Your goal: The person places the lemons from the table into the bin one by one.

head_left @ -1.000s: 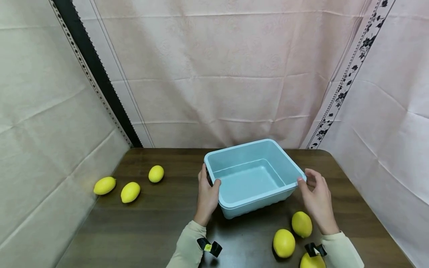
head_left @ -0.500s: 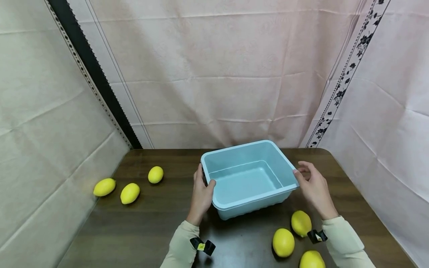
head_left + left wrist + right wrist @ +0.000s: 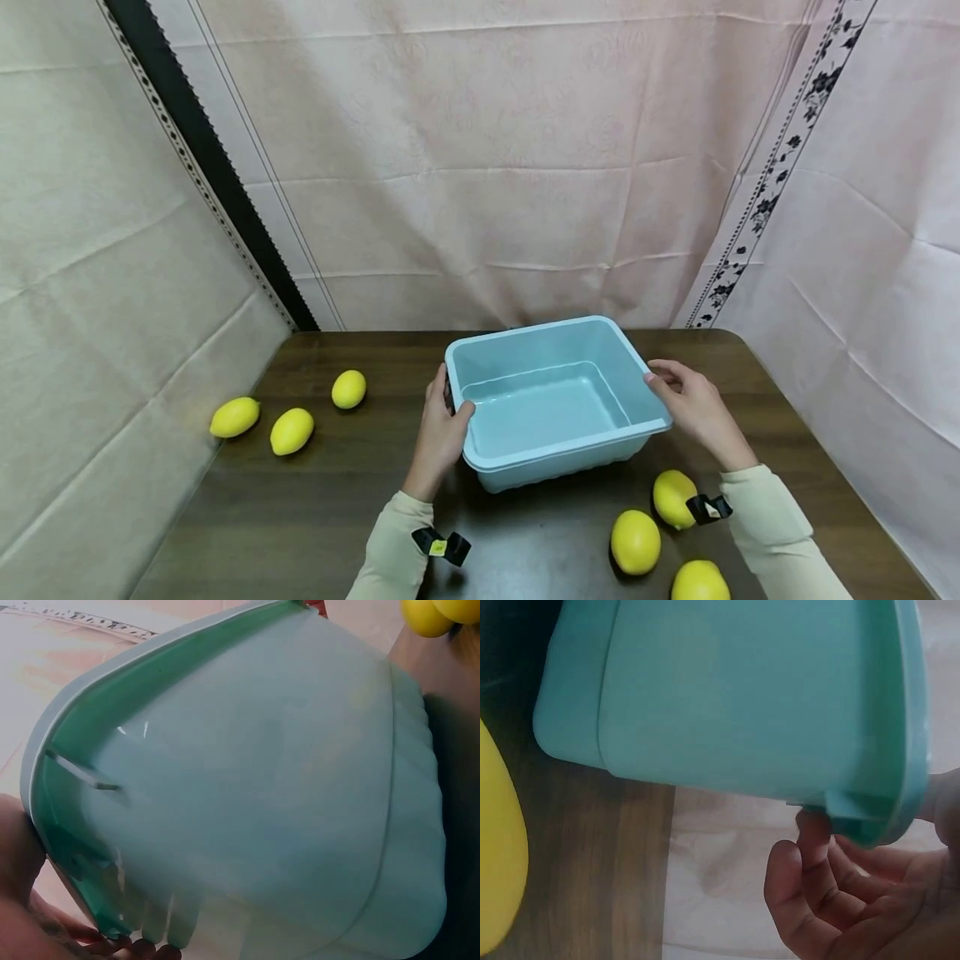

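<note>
A light blue rectangular plastic basin (image 3: pixel 558 392) with nothing inside is held between both hands, its near side tilted a little to the left. My left hand (image 3: pixel 441 437) grips the left wall, thumb over the rim and fingers outside. In the left wrist view those fingertips (image 3: pixel 142 946) curl against the outer side of the basin (image 3: pixel 255 772). At the right end, my right hand (image 3: pixel 693 408) pinches the rim with the thumb on top. The right wrist view shows its curled fingers (image 3: pixel 817 889) under the rim of the basin (image 3: pixel 742 697).
On the dark wooden table (image 3: pixel 337 517) lie three lemons at the left, including one lemon (image 3: pixel 292 431). Near the right forearm are three more, among them a lemon (image 3: pixel 635 542). Pale cloth (image 3: pixel 480 167) hangs behind and at both sides.
Both hands have shifted the basin slightly to the left. The right hand has slid along the right rim, away from the near corner. The lemons have stayed put.
</note>
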Available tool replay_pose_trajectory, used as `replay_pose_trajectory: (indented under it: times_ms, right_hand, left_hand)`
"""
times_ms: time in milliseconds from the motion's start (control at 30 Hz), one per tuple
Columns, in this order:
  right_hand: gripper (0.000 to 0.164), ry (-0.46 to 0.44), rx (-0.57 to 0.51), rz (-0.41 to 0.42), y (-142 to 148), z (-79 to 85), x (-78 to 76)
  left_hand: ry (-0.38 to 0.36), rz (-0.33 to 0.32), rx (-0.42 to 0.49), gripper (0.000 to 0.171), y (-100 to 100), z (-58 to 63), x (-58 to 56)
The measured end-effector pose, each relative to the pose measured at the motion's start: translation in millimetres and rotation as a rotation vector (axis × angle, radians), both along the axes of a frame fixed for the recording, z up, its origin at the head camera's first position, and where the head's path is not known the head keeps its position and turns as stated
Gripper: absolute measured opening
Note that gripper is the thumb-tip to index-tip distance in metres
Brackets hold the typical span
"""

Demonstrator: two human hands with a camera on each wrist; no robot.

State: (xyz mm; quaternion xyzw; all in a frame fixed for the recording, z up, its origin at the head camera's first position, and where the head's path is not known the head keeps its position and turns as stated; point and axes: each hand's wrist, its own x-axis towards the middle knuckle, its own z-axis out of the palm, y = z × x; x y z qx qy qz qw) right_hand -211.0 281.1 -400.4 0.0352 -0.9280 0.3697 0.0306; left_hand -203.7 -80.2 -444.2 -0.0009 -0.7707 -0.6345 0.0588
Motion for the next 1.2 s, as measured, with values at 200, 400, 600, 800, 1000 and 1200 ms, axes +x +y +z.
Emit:
replay_pose_trajectory:
  times_ms: [200,400,600,800,1000,1200]
  right_hand:
    - [0.055,-0.026,0.016,-0.011,-4,-1.3,0.0]
    - [0.056,-0.048,-0.009,-0.032,-8,-2.4,3.7]
    - [0.054,-0.037,-0.011,-0.046,-15,-2.6,8.0]
    - [0.049,-0.047,-0.006,-0.034,-24,-2.8,12.5]
    - [0.047,-0.061,-0.009,-0.019,-36,-2.4,16.5]
    - [0.040,-0.055,0.017,0.011,-49,-5.9,23.9]
  left_hand:
    - [0.012,-0.030,0.004,0.081,-7,3.3,-2.3]
    - [0.018,-0.058,0.021,0.080,-16,4.7,-4.0]
    - [-0.003,-0.062,0.041,0.077,-25,5.9,-4.4]
    - [-0.011,-0.058,0.080,0.070,-35,6.5,0.2]
    - [-0.045,-0.069,0.130,0.064,-42,11.8,6.9]
    - [-0.124,-0.067,0.143,0.063,-49,19.1,11.2]
